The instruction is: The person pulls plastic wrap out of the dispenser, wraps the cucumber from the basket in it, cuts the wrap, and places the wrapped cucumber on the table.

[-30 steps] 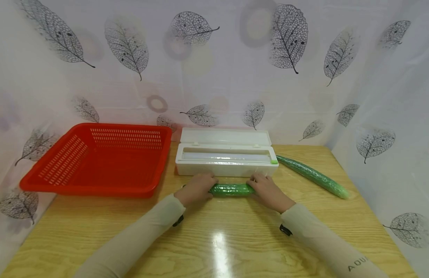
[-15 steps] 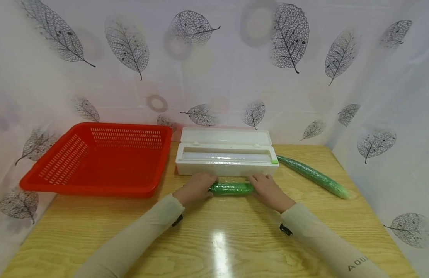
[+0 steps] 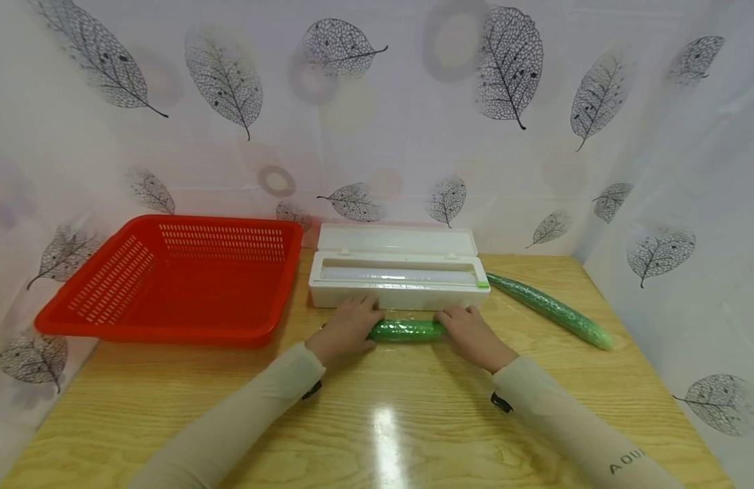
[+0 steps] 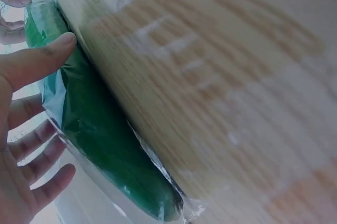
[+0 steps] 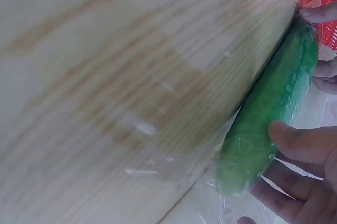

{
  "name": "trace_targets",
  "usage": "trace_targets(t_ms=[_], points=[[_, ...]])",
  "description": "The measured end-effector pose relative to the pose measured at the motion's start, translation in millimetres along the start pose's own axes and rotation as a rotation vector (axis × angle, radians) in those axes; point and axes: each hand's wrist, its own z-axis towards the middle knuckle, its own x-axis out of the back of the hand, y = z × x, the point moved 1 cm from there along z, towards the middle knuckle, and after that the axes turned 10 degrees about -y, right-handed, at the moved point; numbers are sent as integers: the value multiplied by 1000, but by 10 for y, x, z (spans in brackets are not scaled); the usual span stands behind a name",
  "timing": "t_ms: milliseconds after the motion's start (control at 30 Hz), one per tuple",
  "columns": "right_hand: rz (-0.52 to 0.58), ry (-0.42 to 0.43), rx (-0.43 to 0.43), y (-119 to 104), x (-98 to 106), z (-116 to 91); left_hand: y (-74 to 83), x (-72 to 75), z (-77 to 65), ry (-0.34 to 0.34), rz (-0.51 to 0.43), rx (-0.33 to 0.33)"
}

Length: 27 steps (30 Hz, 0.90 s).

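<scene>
A green cucumber (image 3: 407,331) in clear plastic film lies crosswise on the table, in front of a white cling film dispenser (image 3: 401,297). My left hand (image 3: 348,329) grips its left end. In the left wrist view the thumb (image 4: 50,55) presses the near side while the fingers lie on the far side. At the other end my right hand (image 3: 475,337) holds the cucumber, its thumb (image 5: 295,138) on the film in the right wrist view. Loose film shows past the cucumber's ends in both wrist views.
The dispenser's lid (image 3: 397,240) stands raised at the back, with a film roll (image 3: 398,275) inside. A red plastic basket (image 3: 187,333) sits to the left. On the right lies another film-wrapped cucumber (image 3: 551,310). A leaf-patterned curtain (image 3: 401,149) borders the wooden table (image 3: 414,414).
The held cucumber has shifted very slightly away from me, towards the dispenser. The left hand's fingers have risen a little at the dispenser's front; both hands keep their hold.
</scene>
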Motion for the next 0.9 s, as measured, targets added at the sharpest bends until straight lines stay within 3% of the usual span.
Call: trace_targets(t_ms=[200, 433, 700, 900], points=[[5, -24, -13, -2, 6, 8, 21, -6, -2, -18, 14, 25], [-2, 30, 15, 26, -34, 23, 21, -8, 0, -15, -31, 24], [5, -20, 3, 25, -58, 26, -7, 19, 33, -19, -94, 7], [-2, -48, -10, 14, -50, 53, -20, 37, 33, 17, -96, -17]])
